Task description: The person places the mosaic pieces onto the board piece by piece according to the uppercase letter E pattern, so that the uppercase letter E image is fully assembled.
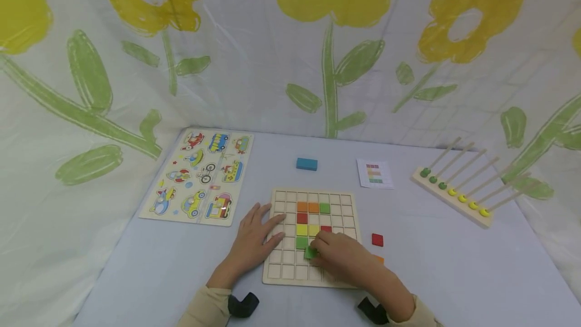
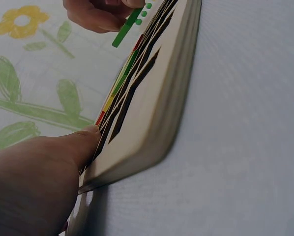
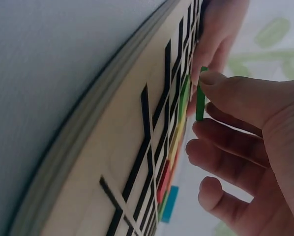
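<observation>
A wooden grid board [image 1: 286,271] lies on the table, with orange, green, red and yellow square tiles set in some of its cells. My right hand [image 1: 342,257] pinches a green square tile [image 3: 200,101] between thumb and fingers, held just over the board near the placed green tile [image 1: 301,242]. Small green dots show on one face of the held tile in the left wrist view. My left hand [image 1: 254,238] rests on the board's left edge, fingers spread, the thumb and forefinger reaching over the outer cells.
Right of the board lie a loose red tile [image 1: 377,239] and an orange tile [image 1: 379,260], partly behind my right hand. Beyond are a blue block [image 1: 307,164], a pattern card [image 1: 375,173] and a peg stand with beads [image 1: 454,198]. A vehicle puzzle board [image 1: 195,178] lies at left.
</observation>
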A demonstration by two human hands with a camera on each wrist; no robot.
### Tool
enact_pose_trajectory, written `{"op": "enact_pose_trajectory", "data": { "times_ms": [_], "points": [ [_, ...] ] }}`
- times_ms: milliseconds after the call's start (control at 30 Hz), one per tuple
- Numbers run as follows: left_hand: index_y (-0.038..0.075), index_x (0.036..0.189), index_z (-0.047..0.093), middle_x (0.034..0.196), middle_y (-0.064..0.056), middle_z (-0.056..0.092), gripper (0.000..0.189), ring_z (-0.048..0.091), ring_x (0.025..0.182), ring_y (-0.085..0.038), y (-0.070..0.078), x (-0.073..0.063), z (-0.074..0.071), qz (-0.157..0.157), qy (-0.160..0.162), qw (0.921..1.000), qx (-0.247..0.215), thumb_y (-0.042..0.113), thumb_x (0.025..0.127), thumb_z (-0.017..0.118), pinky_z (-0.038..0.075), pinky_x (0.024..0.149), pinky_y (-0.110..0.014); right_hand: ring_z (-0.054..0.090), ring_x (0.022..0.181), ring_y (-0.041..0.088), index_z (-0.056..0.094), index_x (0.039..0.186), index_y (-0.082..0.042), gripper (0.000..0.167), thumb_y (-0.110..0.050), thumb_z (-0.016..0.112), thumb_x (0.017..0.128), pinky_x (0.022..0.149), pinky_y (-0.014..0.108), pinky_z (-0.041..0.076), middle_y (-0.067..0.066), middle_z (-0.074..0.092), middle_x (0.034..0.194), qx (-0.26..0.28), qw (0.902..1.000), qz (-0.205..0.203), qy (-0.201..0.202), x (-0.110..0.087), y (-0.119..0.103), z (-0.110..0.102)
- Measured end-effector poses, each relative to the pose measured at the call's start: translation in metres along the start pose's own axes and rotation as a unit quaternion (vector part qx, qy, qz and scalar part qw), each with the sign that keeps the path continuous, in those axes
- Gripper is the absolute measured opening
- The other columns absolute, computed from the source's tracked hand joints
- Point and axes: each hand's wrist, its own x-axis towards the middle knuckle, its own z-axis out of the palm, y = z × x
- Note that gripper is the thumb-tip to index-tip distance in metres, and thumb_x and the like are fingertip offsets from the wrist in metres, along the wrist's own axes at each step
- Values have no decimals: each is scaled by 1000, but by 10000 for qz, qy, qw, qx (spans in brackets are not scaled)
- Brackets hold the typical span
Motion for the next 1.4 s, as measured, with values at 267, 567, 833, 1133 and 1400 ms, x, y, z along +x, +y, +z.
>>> {"op": "enact_pose_trajectory", "data": {
  "times_ms": [267,567,833,1133,1400],
  "points": [
    [29,136,54,150,-11,36,44,17,145,-34,1,0,-1,-65,-48,10000,4,43,94,56,17,114,-57,53,78,4,64,104,-21,22,-37,66,90,74,18,50,-11,59,93,-67,9996,-275,-86,9,-7,3],
    [29,136,54,150,-11,36,44,18,145,-35,2,0,-1,-55,-56,10000,33,43,94,57,17,114,-57,52,82,4,63,107,-22,22,-36,66,90,75,18,50,-11,58,99,-100,9990,-403,-153,12,-11,5],
    [29,135,55,150,-11,37,44,19,144,-35,2,0,-1,-27,-24,10000,54,42,94,57,18,114,-58,55,85,5,64,107,-22,20,-33,67,90,75,19,51,-10,60,101,-182,9989,-427,-91,13,-14,5],
    [29,136,54,150,-11,37,44,18,145,-35,2,1,-2,-62,-17,10000,65,43,94,57,18,113,-58,54,86,5,64,109,-22,23,-35,67,90,77,19,51,-10,59,102,-57,9992,-350,-198,14,-14,5],
    [29,135,55,150,-11,37,44,18,145,-35,2,1,-2,-51,-22,10000,36,42,94,58,18,114,-57,57,85,8,66,109,-20,22,-31,67,89,78,23,52,-8,61,100,-100,9998,104,-146,0,3,-5]
  ]
}}
